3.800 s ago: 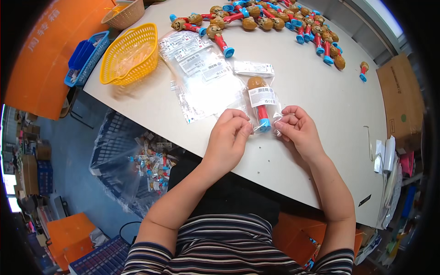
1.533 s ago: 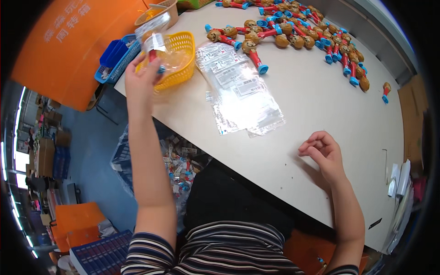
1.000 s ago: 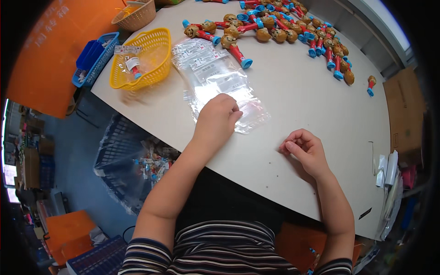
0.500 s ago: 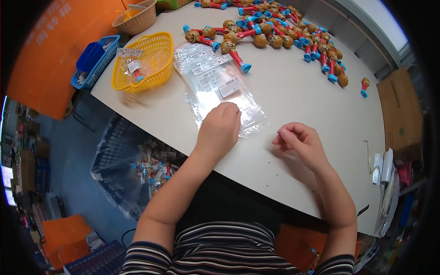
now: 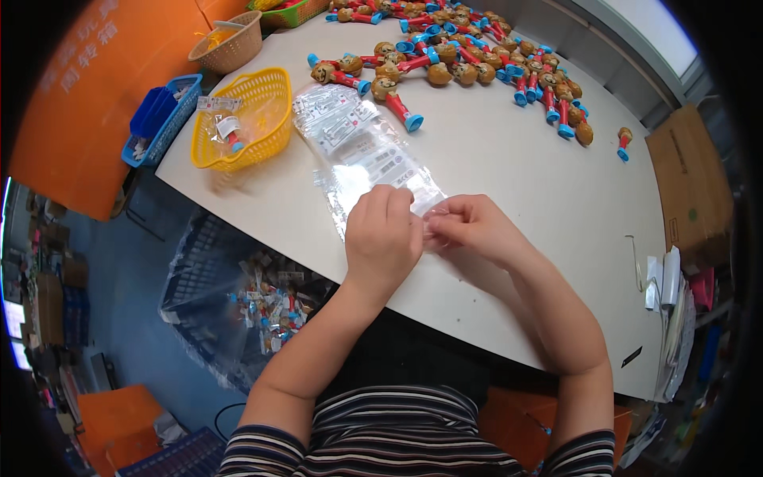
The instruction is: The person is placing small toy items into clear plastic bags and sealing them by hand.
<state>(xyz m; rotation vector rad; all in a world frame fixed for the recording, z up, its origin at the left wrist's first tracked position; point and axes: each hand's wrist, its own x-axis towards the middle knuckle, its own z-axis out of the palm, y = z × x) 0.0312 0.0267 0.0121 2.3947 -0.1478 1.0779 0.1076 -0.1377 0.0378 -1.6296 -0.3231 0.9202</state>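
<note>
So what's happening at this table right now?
A person seated at a white table has both hands on a stack of clear plastic bags. The left hand and right hand meet at the stack's near end, pinching the edge of one bag. A yellow basket to the left holds bagged toys, and a pile of loose toy figures with red and blue bases lies at the far side.

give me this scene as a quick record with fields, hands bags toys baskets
left hand: on the near end of the stack of clear plastic bags, fingers pinching a bag
right hand: pinching the same bag end, beside the left hand
toys: pile of brown-headed figures with red and blue stems at the far side of the white table
baskets: yellow plastic basket holding bagged toys; blue crate on the floor
</note>
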